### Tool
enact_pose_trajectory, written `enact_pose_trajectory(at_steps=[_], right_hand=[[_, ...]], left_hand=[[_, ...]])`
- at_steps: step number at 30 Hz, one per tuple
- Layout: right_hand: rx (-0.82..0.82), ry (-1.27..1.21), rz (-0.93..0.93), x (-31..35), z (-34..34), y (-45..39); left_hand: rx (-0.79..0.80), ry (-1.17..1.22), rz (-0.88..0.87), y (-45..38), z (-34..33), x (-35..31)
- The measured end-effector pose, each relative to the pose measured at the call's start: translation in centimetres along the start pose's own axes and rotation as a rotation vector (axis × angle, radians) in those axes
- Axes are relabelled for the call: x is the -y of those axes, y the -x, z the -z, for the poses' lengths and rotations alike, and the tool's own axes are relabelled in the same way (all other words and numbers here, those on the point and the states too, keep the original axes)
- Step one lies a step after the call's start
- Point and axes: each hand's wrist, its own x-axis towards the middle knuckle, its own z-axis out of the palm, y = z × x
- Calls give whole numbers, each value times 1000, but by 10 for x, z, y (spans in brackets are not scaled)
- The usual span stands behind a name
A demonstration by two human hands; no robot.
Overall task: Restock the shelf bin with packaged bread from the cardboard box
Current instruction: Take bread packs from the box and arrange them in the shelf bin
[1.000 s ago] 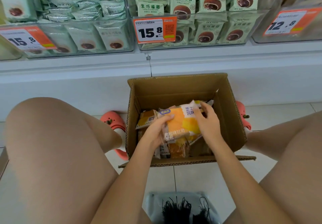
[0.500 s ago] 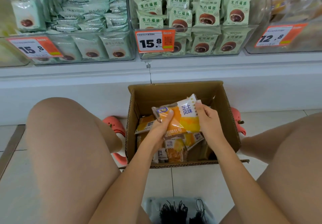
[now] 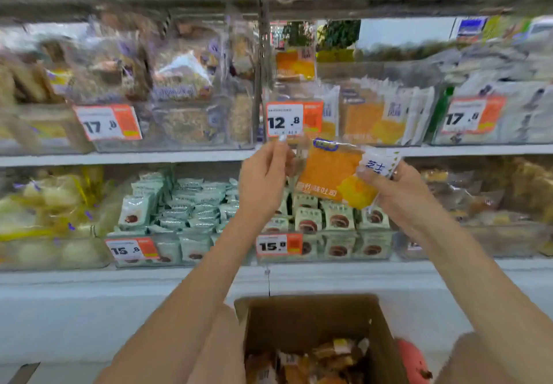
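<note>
An orange-and-white bread packet (image 3: 335, 174) is held up in front of the shelves by both hands. My left hand (image 3: 264, 177) pinches its left edge and my right hand (image 3: 401, 192) grips its right end. Just above it is the clear shelf bin (image 3: 353, 114) with the 12.8 price tag, holding several packets of the same orange bread. The open cardboard box (image 3: 302, 315) sits on the floor below, with more bread packets inside.
Clear bins of other breads fill the shelves: 17.8 bins to the left (image 3: 167, 108) and right (image 3: 493, 114), green-white packets in 15.8 bins (image 3: 185, 219) below. A white shelf base (image 3: 119, 309) stands behind the box. A pink shoe (image 3: 413, 362) is by the box.
Both hands lifted the bread packet out of the box and up to the level of the 12.8 bin. The view tilted upward, showing the upper shelf.
</note>
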Motion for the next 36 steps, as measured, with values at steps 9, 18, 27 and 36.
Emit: enact_pose_trajectory(at_steps=[9, 18, 27, 36], right_hand=[[-47, -1, 161, 105, -2, -163], [6, 325, 151, 88, -41, -295], [79, 610, 218, 54, -70, -344], [-43, 879, 241, 44, -60, -358]], left_hand=[[-222, -836, -625, -147, -36, 4], [-326, -914, -782, -158, -63, 43], [-373, -892, -794, -157, -69, 54], [-326, -862, -728, -156, -69, 47]])
